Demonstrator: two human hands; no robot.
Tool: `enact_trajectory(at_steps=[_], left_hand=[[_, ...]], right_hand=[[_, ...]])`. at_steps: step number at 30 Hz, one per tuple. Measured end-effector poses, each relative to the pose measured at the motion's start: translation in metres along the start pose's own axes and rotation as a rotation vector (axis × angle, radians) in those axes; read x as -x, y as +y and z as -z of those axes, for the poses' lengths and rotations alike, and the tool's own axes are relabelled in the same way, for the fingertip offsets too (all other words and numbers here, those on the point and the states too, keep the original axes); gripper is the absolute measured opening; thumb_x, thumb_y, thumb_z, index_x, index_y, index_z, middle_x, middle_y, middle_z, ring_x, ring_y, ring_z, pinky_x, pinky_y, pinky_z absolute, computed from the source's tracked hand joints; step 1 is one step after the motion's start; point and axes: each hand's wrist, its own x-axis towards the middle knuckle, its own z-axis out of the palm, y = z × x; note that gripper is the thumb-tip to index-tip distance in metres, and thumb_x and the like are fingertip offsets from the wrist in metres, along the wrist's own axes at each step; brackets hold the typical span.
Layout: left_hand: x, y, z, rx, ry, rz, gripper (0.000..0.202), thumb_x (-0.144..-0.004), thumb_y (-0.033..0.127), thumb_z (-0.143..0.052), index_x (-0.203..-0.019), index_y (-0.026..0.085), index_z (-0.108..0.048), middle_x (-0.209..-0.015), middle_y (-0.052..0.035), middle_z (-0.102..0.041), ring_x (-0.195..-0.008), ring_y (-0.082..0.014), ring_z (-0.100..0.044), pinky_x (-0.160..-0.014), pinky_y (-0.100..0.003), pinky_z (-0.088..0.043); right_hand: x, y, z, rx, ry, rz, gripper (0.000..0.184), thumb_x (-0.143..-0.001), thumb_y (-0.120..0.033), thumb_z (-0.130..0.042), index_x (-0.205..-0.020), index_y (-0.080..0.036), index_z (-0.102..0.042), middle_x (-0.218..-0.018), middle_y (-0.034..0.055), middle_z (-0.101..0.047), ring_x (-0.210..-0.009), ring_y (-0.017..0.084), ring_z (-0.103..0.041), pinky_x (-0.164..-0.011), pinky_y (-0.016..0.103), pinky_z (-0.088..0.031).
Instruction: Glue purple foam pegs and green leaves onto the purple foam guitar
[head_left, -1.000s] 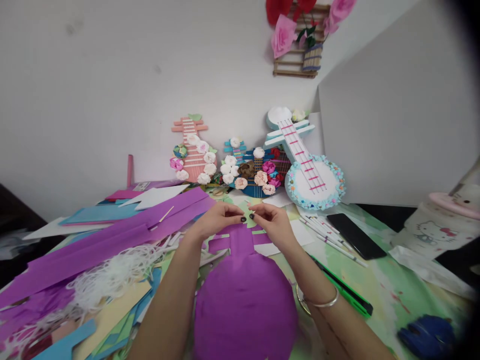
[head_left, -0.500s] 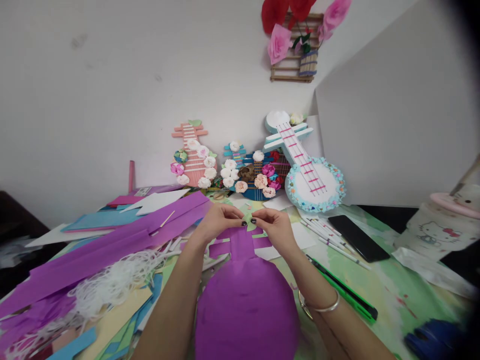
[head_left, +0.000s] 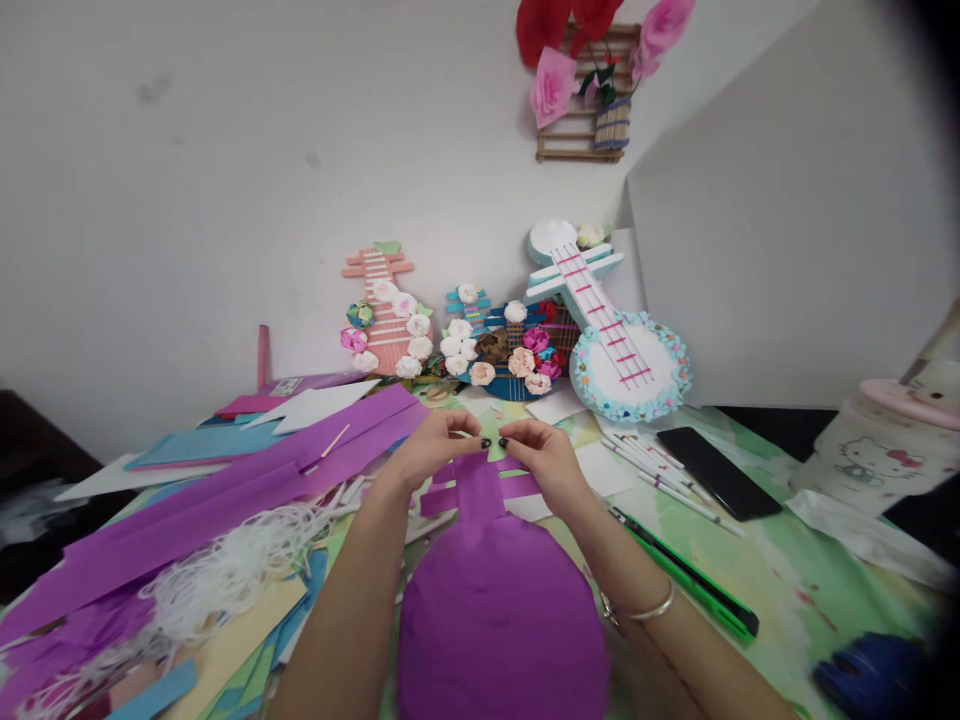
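A purple paper-covered lute model (head_left: 502, 620) lies before me, round body nearest and narrow neck pointing away, with purple pegs sticking out on both sides. My left hand (head_left: 442, 445) is closed in a pinch at the far end of the neck. Opposite it, my right hand (head_left: 544, 455) pinches the same end, thumb close to the left thumb. A light green patch shows between the fingertips; I cannot tell whether it is paper or tablecloth. The fingers partly hide the neck's tip.
Purple paper sheets (head_left: 247, 490), white string (head_left: 217, 570) and paper scraps lie at left. On the right are a green utility knife (head_left: 694, 580), a black phone (head_left: 716, 472), thin white sticks (head_left: 667, 470) and a cup (head_left: 874, 450). Decorated lutes (head_left: 630, 365) stand along the wall.
Both hands keep pinching at the neck's end, with only small finger shifts. The lute's round body appears slightly lower and further right, and the view has moved a little.
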Motion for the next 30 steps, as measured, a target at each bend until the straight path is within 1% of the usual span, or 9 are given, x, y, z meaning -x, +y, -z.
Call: enact_trajectory(at_steps=[4, 10, 13, 20, 23, 25, 30], left_hand=[[0.0, 0.001, -0.003, 0.012, -0.004, 0.022, 0.025, -0.061, 0.034, -0.072, -0.07, 0.015, -0.059, -0.067, 0.0005, -0.059, -0.06, -0.0112, -0.053, -0.057, -0.022, -0.037], [0.001, 0.006, -0.007, 0.032, 0.001, 0.049, 0.02, -0.058, 0.027, -0.07, -0.063, 0.014, -0.055, -0.057, 0.0038, -0.053, -0.053, -0.0081, -0.046, -0.055, -0.022, -0.033], [0.001, 0.006, -0.008, 0.001, 0.005, 0.051, 0.017, -0.058, 0.025, -0.069, -0.061, 0.014, -0.055, -0.055, 0.0044, -0.051, -0.052, -0.0078, -0.044, -0.054, -0.022, -0.031], [-0.002, 0.002, -0.011, -0.011, 0.029, 0.038, 0.018, -0.057, 0.023, -0.068, -0.058, 0.014, -0.053, -0.055, 0.004, -0.052, -0.052, -0.0084, -0.046, -0.054, -0.022, -0.032], [-0.002, 0.001, -0.011, -0.001, 0.028, 0.025, 0.019, -0.058, 0.023, -0.069, -0.06, 0.014, -0.053, -0.056, 0.0038, -0.052, -0.053, -0.0085, -0.047, -0.055, -0.022, -0.033], [-0.003, 0.001, -0.01, -0.003, 0.017, 0.014, 0.02, -0.06, 0.025, -0.07, -0.065, 0.013, -0.055, -0.06, 0.0028, -0.054, -0.056, -0.0091, -0.048, -0.057, -0.022, -0.035], [-0.002, 0.003, -0.009, -0.062, -0.033, -0.056, 0.025, -0.071, 0.037, -0.065, -0.079, 0.013, -0.06, -0.071, -0.0013, -0.06, -0.064, -0.0116, -0.052, -0.06, -0.023, -0.037]], right_hand=[[0.001, 0.0, -0.001, 0.018, 0.044, 0.028, 0.014, -0.055, -0.019, -0.067, -0.069, -0.016, -0.068, -0.064, -0.0001, -0.064, -0.061, 0.012, -0.055, -0.06, 0.025, -0.043], [0.002, -0.001, -0.001, 0.04, 0.064, 0.03, 0.013, -0.054, -0.016, -0.065, -0.067, -0.016, -0.068, -0.062, 0.0, -0.064, -0.059, 0.012, -0.054, -0.058, 0.025, -0.042], [0.003, -0.002, -0.001, 0.047, 0.061, 0.02, 0.013, -0.054, -0.016, -0.064, -0.067, -0.016, -0.068, -0.057, -0.0014, -0.061, -0.054, 0.011, -0.051, -0.055, 0.024, -0.04], [0.003, -0.006, 0.0, 0.045, 0.024, -0.006, 0.015, -0.057, -0.02, -0.064, -0.07, -0.015, -0.068, -0.06, -0.0013, -0.061, -0.054, 0.01, -0.05, -0.052, 0.022, -0.038], [0.001, -0.005, 0.0, 0.04, 0.016, -0.007, 0.017, -0.054, -0.02, -0.067, -0.07, -0.015, -0.067, -0.059, -0.0014, -0.061, -0.055, 0.011, -0.051, -0.054, 0.023, -0.039], [0.001, -0.005, 0.001, 0.039, 0.012, -0.004, 0.018, -0.053, -0.02, -0.069, -0.069, -0.014, -0.067, -0.057, -0.0019, -0.061, -0.055, 0.011, -0.052, -0.055, 0.023, -0.039], [0.002, -0.009, 0.001, 0.043, -0.018, 0.011, 0.015, -0.051, -0.019, -0.07, -0.065, -0.015, -0.068, -0.056, -0.0019, -0.061, -0.055, 0.011, -0.052, -0.056, 0.024, -0.041]])
